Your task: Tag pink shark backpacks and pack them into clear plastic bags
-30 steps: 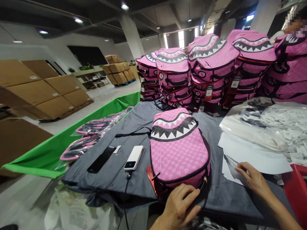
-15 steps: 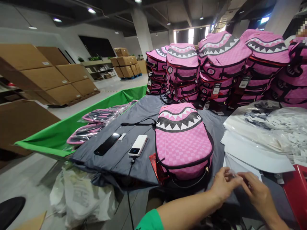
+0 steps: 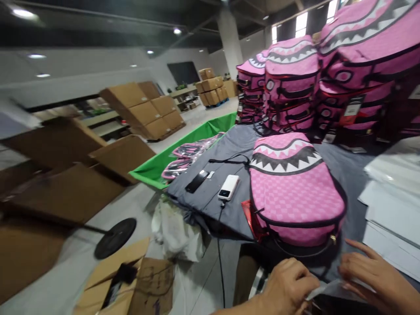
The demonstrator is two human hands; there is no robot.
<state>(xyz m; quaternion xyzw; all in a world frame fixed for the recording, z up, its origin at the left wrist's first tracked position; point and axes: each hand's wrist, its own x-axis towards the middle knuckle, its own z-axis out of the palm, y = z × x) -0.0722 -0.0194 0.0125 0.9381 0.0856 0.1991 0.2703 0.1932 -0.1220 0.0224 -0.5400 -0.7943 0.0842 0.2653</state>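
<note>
So the pink backpack [image 3: 298, 197] is lying front-up on the grey cloth-covered table [image 3: 210, 208], zigzag-teeth print toward the far end and its bottom edge facing the person; both hands are working just in front of it, near the table edge. The left hand [image 3: 290, 282] is curling its fingers in narrow, thumb and forefinger pinching a whitish see-through piece of plastic [image 3: 331, 286]; the right hand [image 3: 370, 273] is holding its fingers loosely spread, index pointing out near the bag's lower corner, and the lower fingers are touching the plastic's other end; honestly I can't tell whether they're gripping it, since it's pretty blurry there.

Around the bag, a red shiny packet [image 3: 251, 218] is sticking out at its left side; a black strap [image 3: 229, 161] is trailing off across the cloth; a white power bank [image 3: 229, 188] is lying near it with a black cable [image 3: 220, 258] hanging off the edge, and a dark phone [image 3: 197, 181] is sitting further left. White sheets [image 3: 390, 214] are lying in a pile to the right; stacks of matching backpacks [image 3: 290, 87] are standing behind; a green-lined bin [image 3: 147, 173] is running along the left side, holding plastic-wrapped pink items [image 3: 177, 168].
</note>
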